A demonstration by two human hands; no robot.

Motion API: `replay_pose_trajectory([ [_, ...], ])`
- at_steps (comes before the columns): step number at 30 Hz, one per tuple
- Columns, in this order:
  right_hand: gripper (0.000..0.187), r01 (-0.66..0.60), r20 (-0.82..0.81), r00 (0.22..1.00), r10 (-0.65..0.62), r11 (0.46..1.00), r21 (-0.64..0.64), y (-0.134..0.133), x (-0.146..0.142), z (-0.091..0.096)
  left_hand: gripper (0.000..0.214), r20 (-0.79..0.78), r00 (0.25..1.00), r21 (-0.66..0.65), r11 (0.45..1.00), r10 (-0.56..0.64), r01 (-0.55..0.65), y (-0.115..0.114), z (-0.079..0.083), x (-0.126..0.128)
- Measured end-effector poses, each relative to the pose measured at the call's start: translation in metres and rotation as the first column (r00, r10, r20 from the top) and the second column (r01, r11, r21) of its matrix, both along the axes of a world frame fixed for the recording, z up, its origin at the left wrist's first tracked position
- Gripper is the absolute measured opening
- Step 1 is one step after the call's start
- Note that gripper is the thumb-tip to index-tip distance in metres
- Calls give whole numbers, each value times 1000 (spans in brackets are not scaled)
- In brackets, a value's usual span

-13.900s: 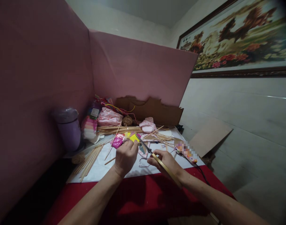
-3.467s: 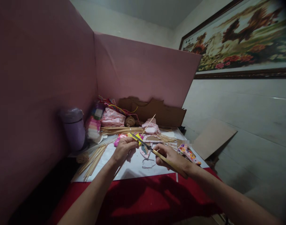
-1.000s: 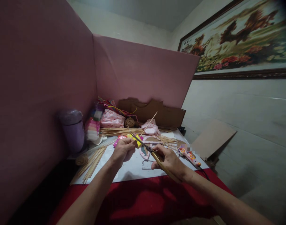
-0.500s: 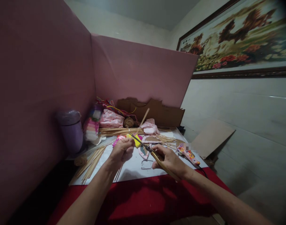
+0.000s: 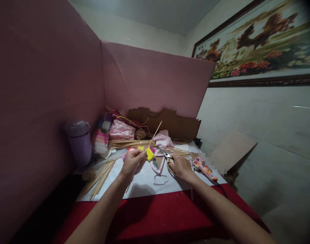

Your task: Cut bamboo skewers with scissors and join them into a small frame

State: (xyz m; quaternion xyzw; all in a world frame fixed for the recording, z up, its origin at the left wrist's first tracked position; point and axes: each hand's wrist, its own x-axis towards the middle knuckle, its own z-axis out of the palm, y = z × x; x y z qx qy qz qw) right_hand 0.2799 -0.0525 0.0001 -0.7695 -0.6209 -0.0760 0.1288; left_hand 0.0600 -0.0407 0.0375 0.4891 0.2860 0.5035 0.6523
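Head view, left hand pinching stick, right hand grasping scissors, both partly hidden

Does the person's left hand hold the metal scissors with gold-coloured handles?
No, the left hand pinches a thin, pale wooden stick, while the right hand has the scissors by their handles.

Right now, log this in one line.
left hand: holding stick | right hand: on scissors | scissors: apart from stick | flowered tool: at right
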Motion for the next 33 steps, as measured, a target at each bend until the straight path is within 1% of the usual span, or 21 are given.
replay_pose_trajectory([
  [2, 22, -9, 90, 996, 10, 1000, -14, -2, -6, 0, 33, -26, 999, 55, 997, 47, -46, 0, 0, 1],
  [3, 21, -24, 128, 992, 23, 1000, 3, -5, -9, 3, 33, -52, 996, 99, 993, 72, -66, 0, -1, 2],
  [4, 20, -53, 158, 986, 45, 997, 49, -8, -13, 6, 32, -91, 991, 156, 984, 97, -82, 0, -2, 2],
  [5, 21, -96, 180, 981, 72, 987, 125, -13, -17, 11, 32, -140, 982, 220, 971, 125, -92, 0, -3, 2],
  [6, 22, -151, 195, 975, 107, 962, 226, -18, -21, 17, 30, -192, 969, 290, 952, 158, -98, 0, -4, 2],
  [7, 24, -223, 218, 964, 153, 911, 346, -23, -26, 24, 29, -242, 950, 362, 927, 199, -102, 0, -6, 1],
  [8, 25, -302, 251, 946, 205, 839, 453, -28, -30, 32, 27, -282, 927, 436, 894, 246, -105, 0, -8, 1],
  [9, 25, -388, 299, 917, 262, 755, 529, -33, -35, 40, 25, -312, 903, 507, 856, 296, -105, 0, -9, 1],
  [10, 25, -476, 360, 877, 318, 681, 557, -36, -38, 47, 25, -335, 878, 571, 815, 343, -100, -1, -11, 0],
  [11, 27, -544, 415, 837, 358, 632, 552, -38, -41, 54, 25, -352, 852, 629, 772, 387, -91, -1, -12, 0],
  [12, 28, -596, 459, 800, 387, 601, 533, -39, -43, 58, 25, -370, 824, 680, 729, 430, -75, -2, -13, 0],
  [13, 29, -634, 493, 769, 408, 588, 503, -39, -45, 62, 25, -386, 792, 726, 685, 473, -55, -2, -13, -1],
  [14, 28, -657, 515, 747, 421, 588, 472, -37, -45, 64, 26, -400, 757, 767, 641, 517, -32, -3, -13, -1],
  [16, 22, -674, 542, 723, 428, 607, 421, -33, -45, 65, 27, -417, 681, 830, 557, 602, 17, -3, -14, -1],
  [17, 19, -672, 550, 720, 424, 623, 399, -32, -44, 64, 27, -423, 645, 850, 525, 636, 40, -3, -14, -1],
  [19, 16, -655, 562, 722, 404, 660, 368, -29, -44, 62, 28, -437, 591, 866, 496, 678, 71, -3, -15, 0],
  [21, 16, -632, 561, 732, 387, 694, 345, -28, -45, 60, 28, -458, 547, 864, 496, 701, 88, -3, -16, -1],
  [25, 21, -573, 527, 766, 368, 762, 301, -32, -51, 58, 29, -505, 464, 848, 519, 728, 107, -3, -18, -2],
  [28, 21, -513, 481, 799, 361, 827, 231, -38, -58, 55, 29, -524, 411, 843, 523, 746, 125, -3, -18, 0],
  [31, 17, -424, 425, 843, 329, 893, 149, -42, -68, 52, 28, -524, 352, 847, 518, 776, 120, -4, -19, 2],
  [33, 17, -356, 386, 875, 291, 928, 107, -44, -74, 52, 27, -536, 331, 840, 530, 777, 116, -4, -19, 3],
])
